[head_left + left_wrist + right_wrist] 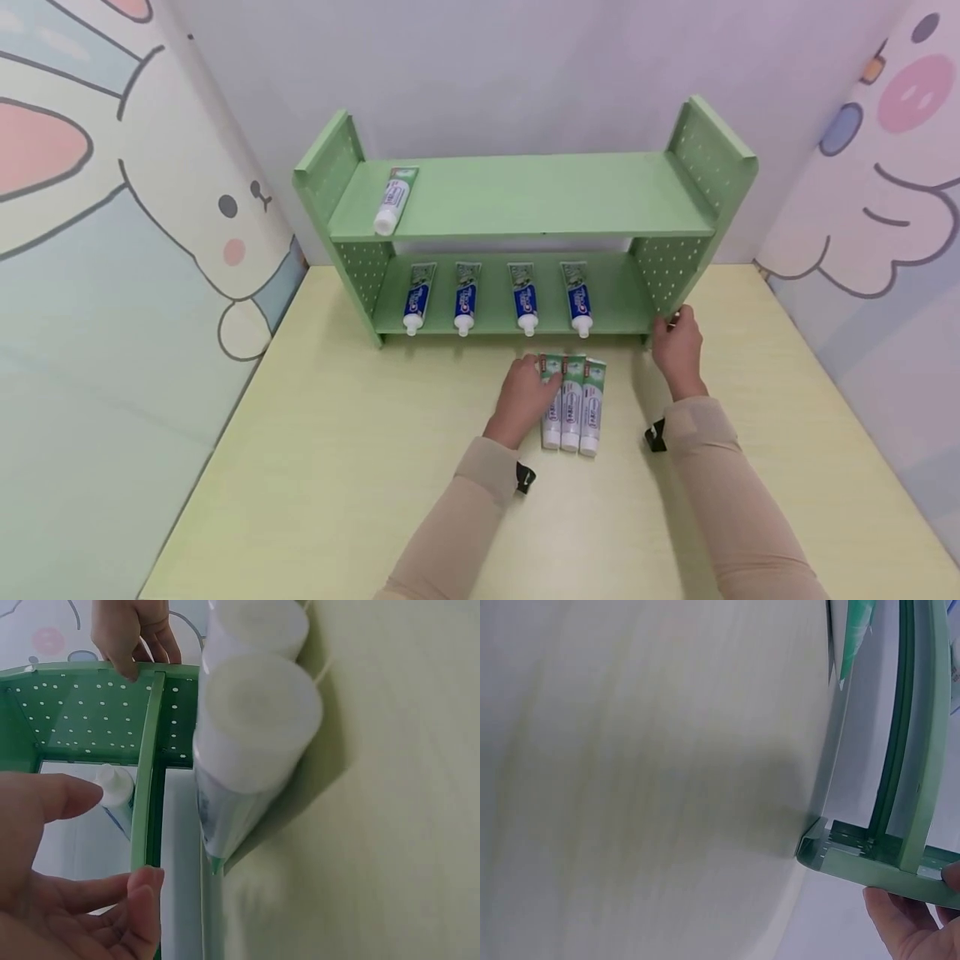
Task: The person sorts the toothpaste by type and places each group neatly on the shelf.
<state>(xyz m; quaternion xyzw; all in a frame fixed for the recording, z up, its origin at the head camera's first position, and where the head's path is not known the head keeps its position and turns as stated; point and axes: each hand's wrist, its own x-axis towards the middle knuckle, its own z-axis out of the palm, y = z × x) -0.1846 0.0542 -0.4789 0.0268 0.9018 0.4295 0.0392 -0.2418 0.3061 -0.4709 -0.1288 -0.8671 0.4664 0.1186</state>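
A green two-tier shelf [525,193] stands on the table, and my right hand [678,350] grips the lower front of its right side panel. In the right wrist view, fingers [900,922] lie against the panel's outer face. My left hand [523,400] is beside three white-and-green toothpaste tubes [572,404] lying side by side, its fingertips over the leftmost one. In the left wrist view, a gap separates thumb and fingers, with nothing held between them. Several blue toothpaste tubes [465,298] lie on the lower tier, caps forward. One white-and-green tube [395,200] lies on the upper tier's left end.
The pale yellow table [315,467] stretches out in front of the shelf. Walls with cartoon animals [217,208] rise at left and right, and a plain wall [525,75] stands behind the shelf.
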